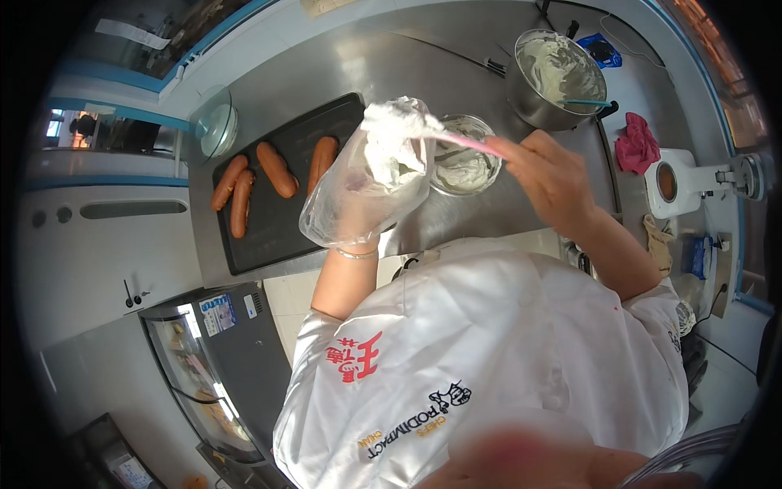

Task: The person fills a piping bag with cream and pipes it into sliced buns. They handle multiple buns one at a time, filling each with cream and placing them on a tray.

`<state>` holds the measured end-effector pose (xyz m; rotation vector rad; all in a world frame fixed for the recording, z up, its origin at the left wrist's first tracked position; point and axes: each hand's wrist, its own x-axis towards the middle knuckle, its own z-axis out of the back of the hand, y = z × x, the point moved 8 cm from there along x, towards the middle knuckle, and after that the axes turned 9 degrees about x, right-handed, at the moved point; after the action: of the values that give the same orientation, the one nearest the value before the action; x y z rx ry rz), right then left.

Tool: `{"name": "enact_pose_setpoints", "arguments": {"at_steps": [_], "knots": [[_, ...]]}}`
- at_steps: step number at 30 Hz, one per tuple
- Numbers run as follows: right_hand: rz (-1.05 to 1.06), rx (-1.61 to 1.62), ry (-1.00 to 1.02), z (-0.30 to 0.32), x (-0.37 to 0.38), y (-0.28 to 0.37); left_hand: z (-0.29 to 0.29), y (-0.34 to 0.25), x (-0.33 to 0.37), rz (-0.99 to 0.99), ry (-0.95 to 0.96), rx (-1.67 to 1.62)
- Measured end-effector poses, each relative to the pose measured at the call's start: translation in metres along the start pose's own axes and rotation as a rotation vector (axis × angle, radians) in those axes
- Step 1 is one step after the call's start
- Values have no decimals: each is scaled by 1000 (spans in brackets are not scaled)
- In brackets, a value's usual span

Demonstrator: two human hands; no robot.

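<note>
One right hand (554, 179) pinches pink spatula (476, 145) at mouth of plastic bag (330, 213) over baking tray's (281, 228) right edge, left hand (358, 213) behind plastic, can't tell its grip; looks like bag-filling step, next move calls for scraping cream (393, 138) off inside bag.

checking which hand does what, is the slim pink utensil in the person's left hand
No, the person's right hand grips the slim pink utensil, whose far end is in fluffy white cream.
</note>
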<state>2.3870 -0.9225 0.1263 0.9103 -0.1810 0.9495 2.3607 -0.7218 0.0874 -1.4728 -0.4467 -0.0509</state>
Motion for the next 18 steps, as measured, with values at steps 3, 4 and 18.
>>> {"name": "enact_pose_setpoints", "arguments": {"at_steps": [3, 4, 18], "knots": [[76, -141, 122, -11, -5, 3, -1, 6, -3, 43, 73, -41], [128, -181, 147, -10, -4, 7, -2, 7, -3, 43, 114, -69], [-312, 518, 187, 35, 5, -35, -1, 47, -19, 115, 358, -1368]]}}
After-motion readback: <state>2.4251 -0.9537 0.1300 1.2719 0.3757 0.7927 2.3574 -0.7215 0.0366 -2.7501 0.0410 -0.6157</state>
